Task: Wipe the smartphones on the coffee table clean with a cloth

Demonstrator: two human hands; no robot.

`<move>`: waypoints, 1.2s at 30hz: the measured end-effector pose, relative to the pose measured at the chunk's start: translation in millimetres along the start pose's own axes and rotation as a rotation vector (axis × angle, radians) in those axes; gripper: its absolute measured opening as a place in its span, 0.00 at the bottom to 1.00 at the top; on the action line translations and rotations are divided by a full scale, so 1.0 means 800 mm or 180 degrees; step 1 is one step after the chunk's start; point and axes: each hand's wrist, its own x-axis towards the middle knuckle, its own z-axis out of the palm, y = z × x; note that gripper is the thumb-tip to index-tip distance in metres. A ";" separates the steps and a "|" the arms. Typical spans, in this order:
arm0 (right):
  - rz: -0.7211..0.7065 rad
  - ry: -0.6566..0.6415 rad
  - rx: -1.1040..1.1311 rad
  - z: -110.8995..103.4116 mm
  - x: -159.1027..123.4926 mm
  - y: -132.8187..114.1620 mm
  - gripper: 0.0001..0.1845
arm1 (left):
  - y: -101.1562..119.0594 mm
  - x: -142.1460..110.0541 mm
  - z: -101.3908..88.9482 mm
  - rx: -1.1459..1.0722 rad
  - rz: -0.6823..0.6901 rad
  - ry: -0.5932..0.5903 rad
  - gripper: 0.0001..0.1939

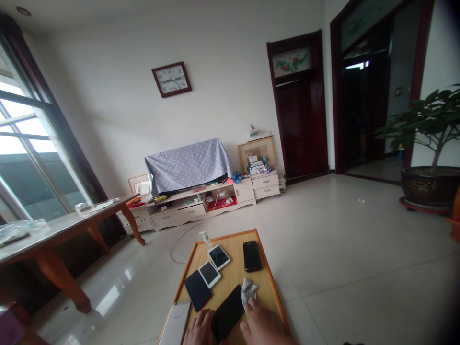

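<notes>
A black phone lies flat and slanted on a small wooden table, screen dark. My left hand grips its lower left edge with curled fingers. At the phone's upper right corner, my right hand has its fingertips on a crumpled grey cloth. The cloth lies partly against the phone's edge. Left of the phone are a white phone lying back up and a dark blue phone. Beyond them lie two white phones with dark screens, one nearer and one farther.
Another black phone lies at the table's far right. A pump bottle stands at its far left corner. A larger table is to the left, a low TV cabinet along the wall, and a potted plant to the right.
</notes>
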 end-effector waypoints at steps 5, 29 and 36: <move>-0.0054 0.0033 0.0003 0.008 0.000 0.009 0.32 | 0.015 0.005 -0.003 0.0051 -0.0056 0.0036 0.41; -0.0108 0.0376 0.0417 0.013 -0.001 0.022 0.16 | 0.057 0.038 -0.028 -0.2517 -0.1245 0.0121 0.29; -0.0317 0.0951 0.0905 -0.008 0.007 0.005 0.18 | 0.076 0.050 -0.025 -0.4293 -0.1729 -0.0105 0.31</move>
